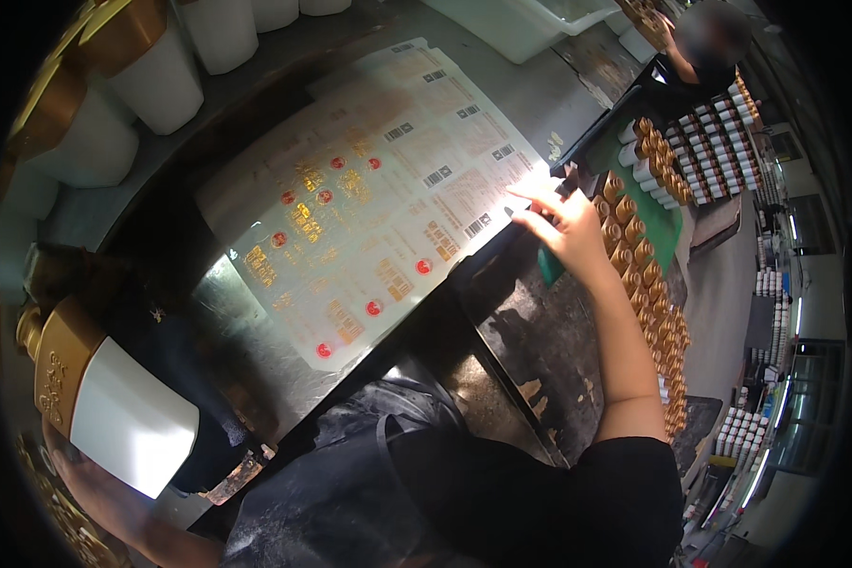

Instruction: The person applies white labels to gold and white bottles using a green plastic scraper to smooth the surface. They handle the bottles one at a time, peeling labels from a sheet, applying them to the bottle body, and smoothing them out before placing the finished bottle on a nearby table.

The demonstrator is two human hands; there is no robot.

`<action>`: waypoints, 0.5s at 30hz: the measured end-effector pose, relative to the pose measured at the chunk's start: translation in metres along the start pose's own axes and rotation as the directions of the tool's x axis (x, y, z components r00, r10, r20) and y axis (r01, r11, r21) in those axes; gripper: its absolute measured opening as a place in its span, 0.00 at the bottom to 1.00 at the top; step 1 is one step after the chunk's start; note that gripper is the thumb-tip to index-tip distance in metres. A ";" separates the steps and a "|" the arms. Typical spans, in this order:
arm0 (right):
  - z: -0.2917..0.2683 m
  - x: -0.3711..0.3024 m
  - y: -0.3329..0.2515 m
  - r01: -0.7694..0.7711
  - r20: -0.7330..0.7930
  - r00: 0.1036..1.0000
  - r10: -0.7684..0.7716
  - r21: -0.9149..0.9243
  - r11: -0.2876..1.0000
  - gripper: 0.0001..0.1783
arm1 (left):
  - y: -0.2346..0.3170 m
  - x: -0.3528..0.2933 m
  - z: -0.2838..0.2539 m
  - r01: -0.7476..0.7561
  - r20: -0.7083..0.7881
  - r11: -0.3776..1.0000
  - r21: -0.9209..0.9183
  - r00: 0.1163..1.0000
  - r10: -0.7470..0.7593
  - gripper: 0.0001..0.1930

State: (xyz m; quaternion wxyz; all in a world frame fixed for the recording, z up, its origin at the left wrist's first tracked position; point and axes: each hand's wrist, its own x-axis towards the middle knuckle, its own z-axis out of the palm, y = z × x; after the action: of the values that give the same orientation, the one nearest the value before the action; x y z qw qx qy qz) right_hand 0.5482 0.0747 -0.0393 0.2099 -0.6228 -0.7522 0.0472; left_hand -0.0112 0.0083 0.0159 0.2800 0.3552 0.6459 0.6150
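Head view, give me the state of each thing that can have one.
White-and-gold bottle: tilted, held.
Printed sheet: spread flat.
Left hand: closed on the bottle.
Right hand: thumb and forefinger apart, at the sheet's edge.
Green mat: partly covered.
Small gold pieces: standing close together.

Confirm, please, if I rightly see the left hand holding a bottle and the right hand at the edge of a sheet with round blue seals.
Not quite: the seals are red, as the head view shows. The left hand does hold the bottle, with the right hand at the sheet's edge.
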 end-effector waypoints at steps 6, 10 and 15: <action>0.023 -0.011 -0.011 0.281 0.007 0.955 -0.295 -0.323 0.903 0.32 | 0.004 0.006 0.006 -0.001 -0.088 0.993 -0.117 0.996 -0.010 0.26; 0.023 -0.008 -0.012 0.346 -0.028 0.927 -0.373 -0.314 0.884 0.27 | 0.008 0.002 -0.012 -0.011 -0.052 0.967 -0.255 0.999 -0.002 0.26; 0.034 -0.012 -0.009 0.370 0.023 0.921 -0.388 -0.361 0.856 0.27 | -0.006 0.003 -0.009 -0.142 -0.060 0.946 -0.292 0.990 0.130 0.21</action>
State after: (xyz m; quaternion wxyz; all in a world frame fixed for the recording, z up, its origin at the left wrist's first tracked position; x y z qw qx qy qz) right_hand 0.5285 0.0675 -0.0706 0.1170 -0.4912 -0.8503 -0.1487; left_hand -0.0212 0.0054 0.0111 0.2739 0.3406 0.5261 0.7295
